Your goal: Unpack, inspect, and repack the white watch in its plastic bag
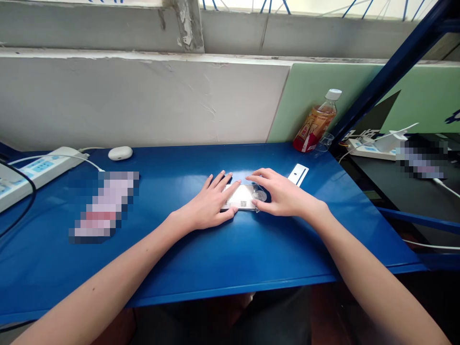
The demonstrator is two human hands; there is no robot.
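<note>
Now your left hand (pixel 210 205) and right hand (pixel 284 195) lie open on a flat white rectangular slab (pixel 241 197) in the middle of the blue desk (pixel 215 258); a white plastic strip (pixel 298 174) lies just beside it.

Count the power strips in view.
2: left power strip on the table, far left; right power strip on the dark surface beyond the bottle. More may be hidden.
</note>
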